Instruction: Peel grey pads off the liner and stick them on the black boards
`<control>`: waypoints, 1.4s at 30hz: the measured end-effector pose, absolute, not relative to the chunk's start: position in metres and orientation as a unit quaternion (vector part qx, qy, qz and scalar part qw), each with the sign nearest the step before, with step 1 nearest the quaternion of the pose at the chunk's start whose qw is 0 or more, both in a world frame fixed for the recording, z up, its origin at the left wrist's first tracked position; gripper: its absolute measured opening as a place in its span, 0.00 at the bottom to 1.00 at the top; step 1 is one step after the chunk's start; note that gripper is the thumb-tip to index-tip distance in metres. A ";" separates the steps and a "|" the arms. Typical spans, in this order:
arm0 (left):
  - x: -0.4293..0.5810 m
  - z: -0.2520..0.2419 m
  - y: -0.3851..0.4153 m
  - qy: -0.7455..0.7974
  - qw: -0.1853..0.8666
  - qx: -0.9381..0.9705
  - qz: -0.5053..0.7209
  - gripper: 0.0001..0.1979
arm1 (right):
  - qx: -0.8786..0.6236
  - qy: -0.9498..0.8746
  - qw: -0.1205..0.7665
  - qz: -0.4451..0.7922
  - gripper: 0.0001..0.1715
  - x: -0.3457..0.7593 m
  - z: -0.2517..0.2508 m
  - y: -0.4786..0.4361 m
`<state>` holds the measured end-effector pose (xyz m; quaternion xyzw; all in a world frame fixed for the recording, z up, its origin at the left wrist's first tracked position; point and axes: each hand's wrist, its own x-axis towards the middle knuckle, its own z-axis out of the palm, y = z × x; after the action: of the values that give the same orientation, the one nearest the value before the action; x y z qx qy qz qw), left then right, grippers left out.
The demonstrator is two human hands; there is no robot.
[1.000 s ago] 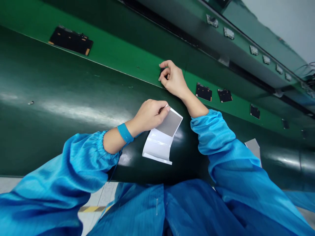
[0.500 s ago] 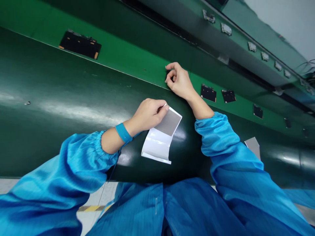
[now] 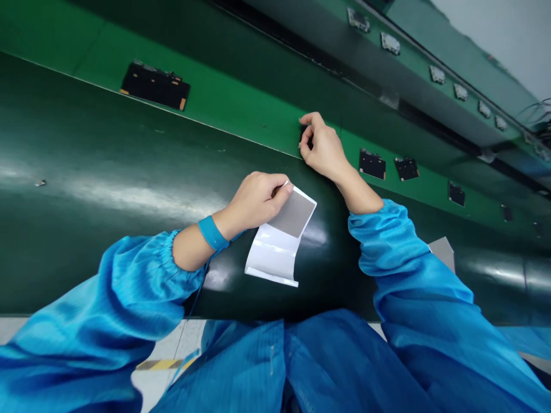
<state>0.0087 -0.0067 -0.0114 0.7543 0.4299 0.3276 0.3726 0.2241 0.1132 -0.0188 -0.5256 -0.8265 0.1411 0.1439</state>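
My left hand (image 3: 260, 198) pinches the top edge of a white backing sheet (image 3: 272, 252) between thumb and fingers. A grey rectangular adhesive pad (image 3: 295, 213) lies on the upper part of that sheet, and the lower end curls up. On the green conveyor belt, my right hand (image 3: 321, 140) is curled with its fingertips at the edges of a black board (image 3: 303, 136), mostly hidden behind the fingers. A blue wrist strap (image 3: 213, 232) circles my left wrist.
Another black board (image 3: 155, 86) with orange tabs lies on the belt (image 3: 232, 109) at left. Several more, including one board (image 3: 372, 164), lie to the right. A grey sheet (image 3: 443, 252) rests beside my right sleeve. Small metallic parts (image 3: 390, 43) line an upper ledge.
The boards on the belt have shifted to the right. My right hand has moved right along with the board at its fingers. My left hand still holds the sheet, nearly in place.
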 end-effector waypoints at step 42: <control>0.010 -0.006 -0.024 0.366 0.226 0.867 0.251 0.17 | -0.341 -0.908 0.086 0.229 0.05 0.024 0.002 0.168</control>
<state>0.0098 -0.0242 -0.0064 0.8673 0.3657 0.2510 0.2259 0.0239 0.1683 0.0023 -0.3409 -0.9076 0.2293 0.0863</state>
